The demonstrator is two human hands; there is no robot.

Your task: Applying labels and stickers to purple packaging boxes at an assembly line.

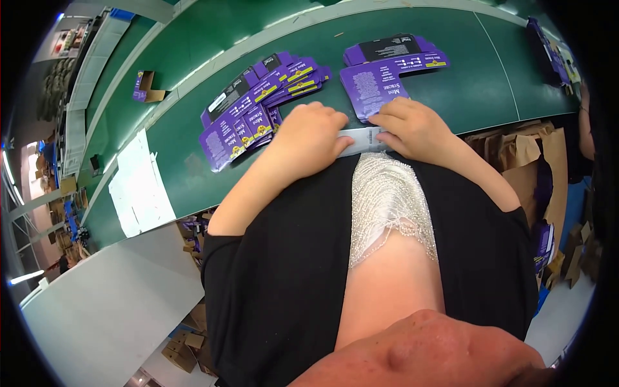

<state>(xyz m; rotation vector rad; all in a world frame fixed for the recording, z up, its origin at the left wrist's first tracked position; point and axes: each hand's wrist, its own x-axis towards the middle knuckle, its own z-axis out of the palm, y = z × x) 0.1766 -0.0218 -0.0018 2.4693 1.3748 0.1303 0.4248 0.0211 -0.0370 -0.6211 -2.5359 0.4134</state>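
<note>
A pale grey, glossy strip with small dark marks, perhaps a strip of labels, stretches between my hands at the table's near edge. My left hand is closed at its left end, the thumb lying along it and the fingers curled. At the other end my right hand pinches it, fingertips beside the lower edge of a purple flattened carton. That carton lies on a small stack with a black panel. Left of my hands, several more purple flattened cartons lie fanned out, overlapping.
Everything lies on a green table. White sheets lie at its left end, and a small opened carton stands farther back. More purple packaging is at the far right. Brown paper and cardboard fill the space below the right edge.
</note>
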